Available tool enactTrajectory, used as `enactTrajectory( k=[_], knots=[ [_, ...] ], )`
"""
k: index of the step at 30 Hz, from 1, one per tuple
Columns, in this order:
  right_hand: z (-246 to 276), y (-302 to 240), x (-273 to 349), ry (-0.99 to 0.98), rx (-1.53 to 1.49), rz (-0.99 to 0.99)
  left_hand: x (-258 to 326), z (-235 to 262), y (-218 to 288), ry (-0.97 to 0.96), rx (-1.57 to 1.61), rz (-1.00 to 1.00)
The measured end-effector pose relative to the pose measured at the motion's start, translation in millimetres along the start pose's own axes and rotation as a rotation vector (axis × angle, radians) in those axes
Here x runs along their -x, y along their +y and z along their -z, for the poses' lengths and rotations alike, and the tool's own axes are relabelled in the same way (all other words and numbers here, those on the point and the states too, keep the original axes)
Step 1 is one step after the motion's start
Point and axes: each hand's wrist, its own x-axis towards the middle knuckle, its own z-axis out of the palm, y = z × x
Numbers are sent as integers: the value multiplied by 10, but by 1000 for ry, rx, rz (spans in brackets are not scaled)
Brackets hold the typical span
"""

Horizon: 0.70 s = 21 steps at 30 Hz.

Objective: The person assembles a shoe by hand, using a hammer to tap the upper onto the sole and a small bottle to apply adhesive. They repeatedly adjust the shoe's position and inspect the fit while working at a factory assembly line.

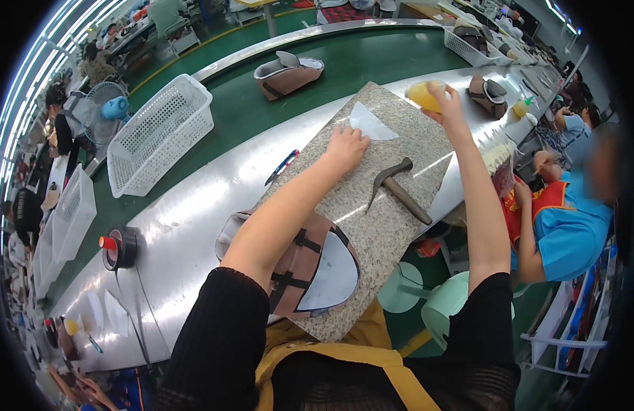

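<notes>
- We see the left hand (345, 146) pressed flat, fingers spread and holding nothing, near the far end of the granite slab (371, 226), its fingertips at the edge of a pale cut sheet (369, 124); that looks like a way to pin the piece so it cannot slide.
- We see the right hand (445, 104) reaching past the slab's far corner, fingers curled around a small yellow tub (424, 94) at the steel bench (187, 219) edge.
- A dark hammer (398, 183) lies on the slab between the two forearms, within easy reach of either hand.
- The brown shoe upper (303, 264) sits at the near end of the slab, partly under the left forearm, parked close to our body while the sheet gets attention.
- Beyond the bench runs a green conveyor (262, 103) carrying a white basket (159, 133) and another brown upper (287, 72).
- A tape roll (119, 248) rests on the bench at left.
- A co-worker in blue (570, 219) sits at our right.
</notes>
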Motion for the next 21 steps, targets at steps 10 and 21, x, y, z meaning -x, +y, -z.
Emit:
enactTrajectory(
  k=[10, 21],
  knots=[
    [72, -699, 1579, -441, -70, -30, 758, 626, -177, 5, 227, -87],
    [-221, -298, 3166, -620, 349, 153, 2597, 961, -66, -175, 195, -194]
  ],
)
